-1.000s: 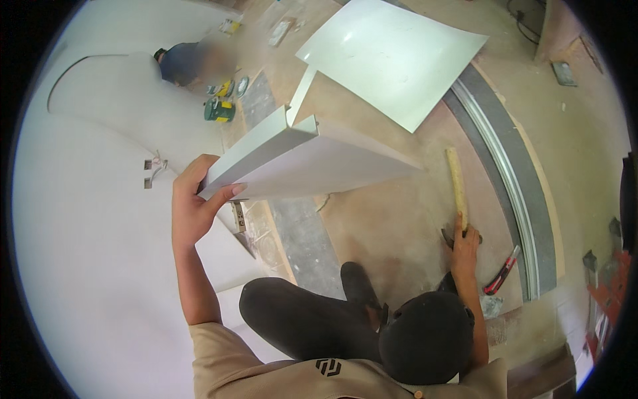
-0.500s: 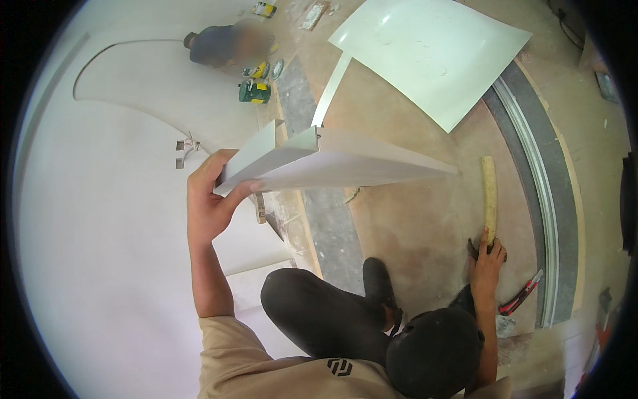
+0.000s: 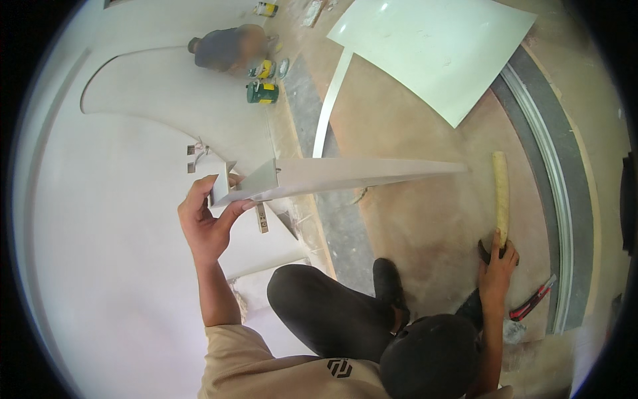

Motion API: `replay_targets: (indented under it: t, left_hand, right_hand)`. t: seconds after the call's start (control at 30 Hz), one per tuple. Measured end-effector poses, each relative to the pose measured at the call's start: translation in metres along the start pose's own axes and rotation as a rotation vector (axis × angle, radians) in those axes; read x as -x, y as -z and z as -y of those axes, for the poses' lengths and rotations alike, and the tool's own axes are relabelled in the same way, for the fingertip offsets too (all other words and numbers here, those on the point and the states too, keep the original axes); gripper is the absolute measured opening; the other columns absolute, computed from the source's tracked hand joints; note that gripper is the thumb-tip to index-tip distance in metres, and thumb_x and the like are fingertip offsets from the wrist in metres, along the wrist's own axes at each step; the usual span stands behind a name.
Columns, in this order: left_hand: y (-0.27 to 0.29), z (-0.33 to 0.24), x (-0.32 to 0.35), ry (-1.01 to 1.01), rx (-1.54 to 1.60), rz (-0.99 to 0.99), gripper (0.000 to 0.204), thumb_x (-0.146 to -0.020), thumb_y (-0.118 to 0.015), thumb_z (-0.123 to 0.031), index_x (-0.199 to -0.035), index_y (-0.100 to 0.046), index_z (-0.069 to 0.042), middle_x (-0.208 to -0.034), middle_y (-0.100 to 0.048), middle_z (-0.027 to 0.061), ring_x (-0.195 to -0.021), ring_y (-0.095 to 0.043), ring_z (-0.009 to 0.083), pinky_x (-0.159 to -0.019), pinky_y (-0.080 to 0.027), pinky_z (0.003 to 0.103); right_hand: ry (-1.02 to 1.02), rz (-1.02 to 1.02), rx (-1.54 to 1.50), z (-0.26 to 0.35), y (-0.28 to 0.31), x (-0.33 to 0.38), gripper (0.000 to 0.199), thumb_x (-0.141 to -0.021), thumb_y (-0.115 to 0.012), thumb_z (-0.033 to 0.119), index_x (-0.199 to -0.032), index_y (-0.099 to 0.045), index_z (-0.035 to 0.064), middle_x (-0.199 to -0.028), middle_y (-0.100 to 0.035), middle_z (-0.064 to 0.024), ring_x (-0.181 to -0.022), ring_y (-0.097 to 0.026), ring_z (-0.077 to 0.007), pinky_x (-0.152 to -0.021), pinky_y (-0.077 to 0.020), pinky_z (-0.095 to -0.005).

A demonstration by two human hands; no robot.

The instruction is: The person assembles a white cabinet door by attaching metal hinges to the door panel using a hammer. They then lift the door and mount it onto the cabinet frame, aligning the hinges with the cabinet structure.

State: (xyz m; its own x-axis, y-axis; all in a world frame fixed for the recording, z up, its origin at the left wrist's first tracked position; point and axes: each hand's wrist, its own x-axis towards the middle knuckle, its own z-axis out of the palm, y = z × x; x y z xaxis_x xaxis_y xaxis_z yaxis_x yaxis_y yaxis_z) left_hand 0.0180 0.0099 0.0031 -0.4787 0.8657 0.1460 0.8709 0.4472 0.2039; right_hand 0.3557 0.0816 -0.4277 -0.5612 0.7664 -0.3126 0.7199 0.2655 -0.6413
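Holding a long white panel (image 3: 332, 176) by its near end, your left hand (image 3: 206, 223) has its fingers clamped around the edge, raised above the dusty brown floor (image 3: 412, 226). Your right hand (image 3: 495, 266) is closed around the lower end of a pale yellow handle (image 3: 500, 196) standing on that floor. Beyond the panel lies a large white sheet (image 3: 432, 50). A red-handled tool (image 3: 531, 302) lies beside your right hand, against the grey metal track (image 3: 555, 199).

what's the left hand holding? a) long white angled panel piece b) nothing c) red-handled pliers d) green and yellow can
a: the left hand grips the near end of the long white angled panel piece, raised above the floor, while the right hand rests on a yellowish stick.
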Motion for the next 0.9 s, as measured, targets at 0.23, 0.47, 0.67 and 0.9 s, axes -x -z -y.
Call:
replay_targets:
  t: [0.23,0.47,0.67,0.9]
  left_hand:
    - [-0.005,0.001,0.005,0.106,0.163,-0.050,0.039,-0.075,-0.082,0.009,-0.106,-0.062,0.002,-0.102,-0.068,0.0132,-0.098,-0.065,0.0225,-0.084,-0.053,0.035]
    - [-0.011,-0.002,-0.011,-0.093,0.077,-0.001,0.024,-0.076,-0.065,0.008,-0.096,-0.057,-0.002,-0.099,-0.072,0.0180,-0.089,-0.068,0.0233,-0.077,-0.054,0.033]
    - [-0.011,0.006,-0.011,-0.072,0.138,-0.016,0.018,-0.078,-0.062,0.006,-0.093,-0.057,-0.002,-0.098,-0.072,0.0191,-0.086,-0.068,0.0233,-0.077,-0.054,0.033]
    - [-0.021,-0.003,-0.010,-0.110,0.224,-0.108,0.020,-0.086,-0.071,0.003,-0.100,-0.057,-0.001,-0.102,-0.071,0.0177,-0.089,-0.068,0.0220,-0.080,-0.055,0.034]
  right_hand:
    - [-0.012,-0.004,-0.055,0.002,0.001,-0.003,0.095,-0.078,-0.074,-0.005,-0.159,-0.031,0.0189,-0.141,-0.041,-0.0243,-0.131,-0.039,-0.0438,-0.110,-0.0374,-0.0531]
    - [-0.047,-0.015,-0.059,0.001,-0.009,-0.005,0.094,-0.076,-0.073,-0.007,-0.158,-0.034,0.0187,-0.143,-0.038,-0.0254,-0.132,-0.038,-0.0452,-0.111,-0.0342,-0.0545]
    - [-0.076,0.004,-0.041,0.001,-0.016,-0.008,0.093,-0.075,-0.073,-0.005,-0.157,-0.035,0.0171,-0.143,-0.038,-0.0252,-0.131,-0.038,-0.0458,-0.111,-0.0314,-0.0559]
    - [-0.035,0.015,-0.022,0.001,-0.007,-0.008,0.090,-0.077,-0.072,-0.003,-0.157,-0.035,0.0137,-0.142,-0.039,-0.0265,-0.131,-0.039,-0.0465,-0.110,-0.0328,-0.0563]
